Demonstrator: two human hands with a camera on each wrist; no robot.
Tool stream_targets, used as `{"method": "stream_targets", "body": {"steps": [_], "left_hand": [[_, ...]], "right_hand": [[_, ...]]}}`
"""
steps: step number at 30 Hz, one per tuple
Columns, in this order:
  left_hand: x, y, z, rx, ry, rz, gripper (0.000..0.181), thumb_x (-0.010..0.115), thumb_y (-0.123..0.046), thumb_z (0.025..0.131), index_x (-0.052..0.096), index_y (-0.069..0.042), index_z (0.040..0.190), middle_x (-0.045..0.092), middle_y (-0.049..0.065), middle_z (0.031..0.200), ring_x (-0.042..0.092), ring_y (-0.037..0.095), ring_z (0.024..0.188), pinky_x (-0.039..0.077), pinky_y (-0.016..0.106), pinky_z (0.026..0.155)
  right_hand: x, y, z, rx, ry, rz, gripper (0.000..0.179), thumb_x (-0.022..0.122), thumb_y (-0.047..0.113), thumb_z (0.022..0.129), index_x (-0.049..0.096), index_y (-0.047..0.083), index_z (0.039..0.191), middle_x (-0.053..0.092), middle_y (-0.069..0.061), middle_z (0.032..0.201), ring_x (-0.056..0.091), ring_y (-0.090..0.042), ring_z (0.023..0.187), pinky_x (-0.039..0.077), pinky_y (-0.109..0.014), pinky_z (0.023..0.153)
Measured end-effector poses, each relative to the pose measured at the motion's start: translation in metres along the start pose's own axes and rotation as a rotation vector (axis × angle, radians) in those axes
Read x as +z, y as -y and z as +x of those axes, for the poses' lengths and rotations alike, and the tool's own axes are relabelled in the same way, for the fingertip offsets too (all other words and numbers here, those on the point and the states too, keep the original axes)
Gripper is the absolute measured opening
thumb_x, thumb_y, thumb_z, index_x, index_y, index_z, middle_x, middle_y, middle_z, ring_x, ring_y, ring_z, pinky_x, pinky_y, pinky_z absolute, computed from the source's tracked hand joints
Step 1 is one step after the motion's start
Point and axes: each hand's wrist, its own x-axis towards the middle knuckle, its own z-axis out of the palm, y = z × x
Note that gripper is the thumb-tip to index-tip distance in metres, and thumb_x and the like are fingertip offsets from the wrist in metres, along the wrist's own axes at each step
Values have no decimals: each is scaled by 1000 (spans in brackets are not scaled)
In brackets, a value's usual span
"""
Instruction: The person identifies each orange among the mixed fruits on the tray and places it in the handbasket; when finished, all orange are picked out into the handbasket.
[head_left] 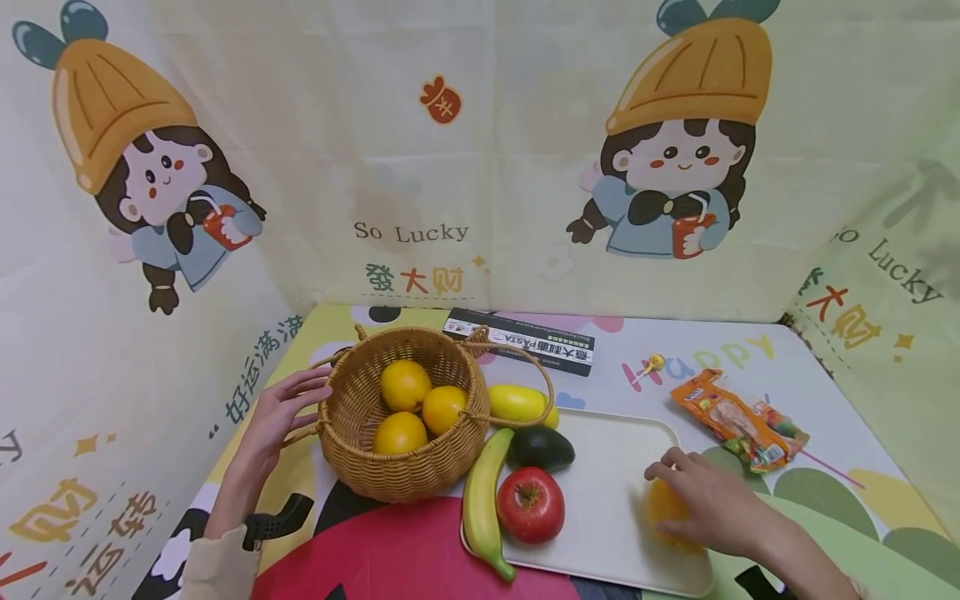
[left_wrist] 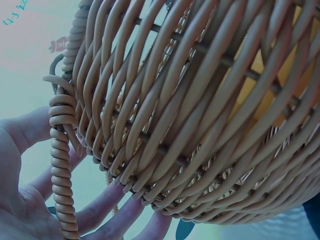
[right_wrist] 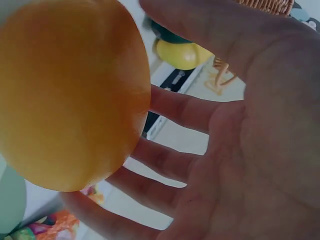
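On the left stands a woven wicker basket (head_left: pixel 408 475) with hooped handles, holding three oranges (head_left: pixel 405 385). My left hand (head_left: pixel 281 408) touches its left side; the left wrist view shows the fingers spread behind the coiled handle (left_wrist: pixel 62 185), tips against the weave. Over the right end of a white tray (head_left: pixel 600 492), my right hand (head_left: pixel 708 500) grips a smooth orange-yellow fruit (right_wrist: pixel 70 95). Fingers and thumb lie around it, and the hand partly hides it in the head view. Whether the fruit touches the tray, I cannot tell.
At the tray's left end lie a banana (head_left: pixel 483 508), a red apple (head_left: pixel 530 505) and an avocado (head_left: pixel 540 448). A yellow fruit (head_left: pixel 517 403) sits beside the basket. Farther back are a pasta box (head_left: pixel 521 342), a lollipop (head_left: pixel 656 362) and an orange snack packet (head_left: pixel 738 421).
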Motion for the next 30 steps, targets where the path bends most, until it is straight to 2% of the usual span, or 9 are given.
{"method": "stream_targets", "body": {"steps": [5,12,17,26,30], "left_hand": [[0,0,-1,3,-4,0,54,60,-39,93,52,-8,136,59,-20,103,59,-4,94,53,22,80],[0,1,-1,2,-12,0,54,61,-39,93,52,-8,137,59,-19,103,59,-4,94,52,21,80],[1,1,-1,-3,-16,-2,55,61,-39,93,52,-7,137,59,-20,102,59,-5,93,52,21,80],[1,1,-1,12,-9,-16,53,60,-37,94,52,-7,136,60,-20,102,60,-2,95,53,21,79],[1,0,-1,13,-6,-13,54,60,-38,94,52,-6,137,60,-20,102,60,-3,95,53,21,80]], "right_hand": [[9,-4,-4,-19,-18,-16,50,85,35,64,65,16,105,51,2,100,45,-15,78,39,-27,59],[19,-5,-3,35,49,66,57,88,28,59,63,15,108,51,-1,103,45,-19,83,42,-30,60],[22,-6,-2,65,63,75,59,88,25,55,62,16,107,50,-1,102,44,-20,83,43,-32,59],[21,-5,1,73,79,70,60,90,27,55,62,15,107,50,-1,101,45,-20,82,44,-34,60],[21,-6,0,44,73,57,58,88,27,56,63,16,106,50,0,100,44,-19,81,42,-32,60]]}}
